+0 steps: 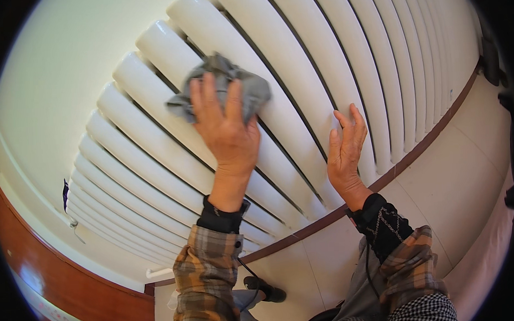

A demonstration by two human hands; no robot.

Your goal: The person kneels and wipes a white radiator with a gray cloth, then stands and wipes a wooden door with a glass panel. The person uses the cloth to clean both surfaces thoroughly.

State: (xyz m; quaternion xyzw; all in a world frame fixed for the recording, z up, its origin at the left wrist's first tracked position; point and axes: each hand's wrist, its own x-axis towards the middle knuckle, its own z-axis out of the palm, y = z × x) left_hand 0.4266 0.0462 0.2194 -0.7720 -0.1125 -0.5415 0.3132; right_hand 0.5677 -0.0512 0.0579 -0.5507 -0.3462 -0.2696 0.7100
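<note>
1. Head view looks down over your two forearms at a white column radiator [298, 61] mounted on a pale wall [52, 60]; its long tubes fan from the lower left up to the upper right.
2. Your left hand [227, 133] lies flat on a grey cloth [231, 84], fingers spread over it, pressing the cloth against the radiator tubes near the middle of the picture.
3. The cloth is bunched; its edges stick out above and to the left of your fingertips, and it spans roughly two tubes.
4. Your right hand [345, 154] rests open on a tube to the right, fingers close together and pointing up, holding nothing.
5. The two hands are apart, with several bare tubes between them.
6. Open radiator surface runs up and to the right of the cloth and down to the left; dark gaps separate the tubes.
7. The radiator's lower end sits just above a brown skirting strip [417, 148], with pale floor tiles [452, 175] below it.
8. A white pipe [158, 272] juts out near the lower left, beside a reddish wooden panel [61, 278].
9. Your dark shoe [265, 289] stands on the tiles between your plaid sleeves [207, 271].
</note>
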